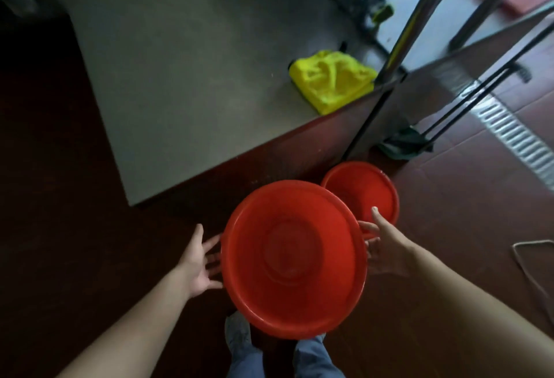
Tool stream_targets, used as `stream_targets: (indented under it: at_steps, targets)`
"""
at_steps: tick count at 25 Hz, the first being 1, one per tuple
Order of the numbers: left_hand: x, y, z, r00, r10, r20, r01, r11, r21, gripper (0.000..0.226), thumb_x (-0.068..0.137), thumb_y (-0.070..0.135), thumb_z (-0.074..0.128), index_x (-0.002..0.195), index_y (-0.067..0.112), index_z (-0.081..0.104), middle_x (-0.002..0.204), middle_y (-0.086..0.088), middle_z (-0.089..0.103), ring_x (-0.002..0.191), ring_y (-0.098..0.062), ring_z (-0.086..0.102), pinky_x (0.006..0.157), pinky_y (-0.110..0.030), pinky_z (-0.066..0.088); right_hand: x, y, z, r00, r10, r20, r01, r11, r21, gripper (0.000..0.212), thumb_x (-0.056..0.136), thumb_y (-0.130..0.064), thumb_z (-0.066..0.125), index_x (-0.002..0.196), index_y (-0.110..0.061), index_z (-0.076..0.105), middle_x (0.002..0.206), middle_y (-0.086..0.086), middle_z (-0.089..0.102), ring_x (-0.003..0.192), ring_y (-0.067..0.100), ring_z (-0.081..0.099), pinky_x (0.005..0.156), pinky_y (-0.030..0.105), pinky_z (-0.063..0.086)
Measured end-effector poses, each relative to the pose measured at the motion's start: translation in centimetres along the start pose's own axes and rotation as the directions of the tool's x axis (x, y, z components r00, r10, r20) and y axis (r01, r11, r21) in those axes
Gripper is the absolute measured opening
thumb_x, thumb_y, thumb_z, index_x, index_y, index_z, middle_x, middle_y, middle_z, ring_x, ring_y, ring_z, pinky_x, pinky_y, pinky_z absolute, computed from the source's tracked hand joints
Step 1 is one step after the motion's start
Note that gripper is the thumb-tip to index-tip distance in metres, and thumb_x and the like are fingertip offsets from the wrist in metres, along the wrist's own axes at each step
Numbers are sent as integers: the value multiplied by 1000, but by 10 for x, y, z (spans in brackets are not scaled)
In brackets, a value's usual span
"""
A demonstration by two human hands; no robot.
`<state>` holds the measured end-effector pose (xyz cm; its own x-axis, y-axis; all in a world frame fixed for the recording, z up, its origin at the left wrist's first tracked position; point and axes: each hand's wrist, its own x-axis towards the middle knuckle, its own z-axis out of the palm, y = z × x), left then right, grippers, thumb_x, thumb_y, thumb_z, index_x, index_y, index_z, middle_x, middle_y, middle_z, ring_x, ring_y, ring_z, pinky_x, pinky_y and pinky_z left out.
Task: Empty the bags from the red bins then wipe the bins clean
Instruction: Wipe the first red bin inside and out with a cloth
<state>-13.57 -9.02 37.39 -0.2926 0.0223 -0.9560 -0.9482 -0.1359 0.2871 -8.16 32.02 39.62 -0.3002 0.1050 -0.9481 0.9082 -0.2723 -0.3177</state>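
Head view: looking steeply down past two bare forearms at a dark red tiled floor (449, 227) and the corner of a grey worktop (186, 83).
Large red bin (292, 260): sitting between the two hands, tilting so its open mouth is facing the camera; interior is showing no bag and no contents; whether it is being carried or resting on anything cannot be told.
Small red bin (364, 191): standing upright on the floor just beyond the large one, its near rim partly hidden by it; interior appearing empty.
Left hand (199, 260): fingers spreading wide, palm turning toward the large bin's left rim; fingertips lying at the rim, contact not certain.
Right hand (382, 245): fingers spreading, thumb pointing up, fingertips meeting the right rim of the large bin; not closing around it.
Yellow cloth (332, 80): lying crumpled on the worktop near its right corner, well apart from both bins.
Metal post (419, 11): rising from the worktop corner just beside the cloth.
Floor drain grate (515, 134): running along the tiles at right.
Dark rag (404, 143): lying on the floor at the foot of thin black rods.
Person's legs (311, 356): showing in blue trousers below the large bin.
Image quality: blurring slightly.
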Motion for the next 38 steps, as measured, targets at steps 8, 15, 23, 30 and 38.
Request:
stream_targets:
  at_steps: [8,15,23,30,38]
  targets:
    - [-174,70,19,987,100,128,-108,992,58,76,89,82,29,132,27,58,131,-17,55,119,-39,54,100,-69,40,-180,-90,-17,995,-87,52,92,991,-94,78,88,-85,26,117,-23,65,113,25,58,105,44,62,94,69,47]
    - [-276,155,26,971,165,173,-193,968,159,77,91,78,29,127,18,60,129,-21,56,117,-39,55,91,-69,47,-274,-157,-15,984,-157,83,166,979,-117,91,89,-84,27,127,-10,63,121,29,51,108,44,53,102,74,35]
    - [-358,219,19,942,318,106,-331,932,145,70,94,72,33,127,15,58,129,-20,55,113,-37,56,85,-60,53,-336,-241,24,957,-234,173,269,938,-220,85,93,-79,25,131,-11,60,135,30,52,120,48,55,101,67,44]
    - [-379,259,-5,926,374,-57,-371,927,58,65,94,71,36,122,16,58,127,-22,53,113,-40,56,87,-61,52,-340,-310,93,924,-326,199,378,855,-356,76,98,-72,26,124,-11,62,123,20,59,107,35,57,97,53,48]
    - [-332,347,-51,935,335,-117,-325,941,97,70,95,69,36,140,18,50,137,-19,45,114,-40,53,73,-62,56,-279,-370,191,925,-357,129,377,824,-423,72,99,-71,30,113,-9,64,109,23,59,92,32,59,77,46,54]
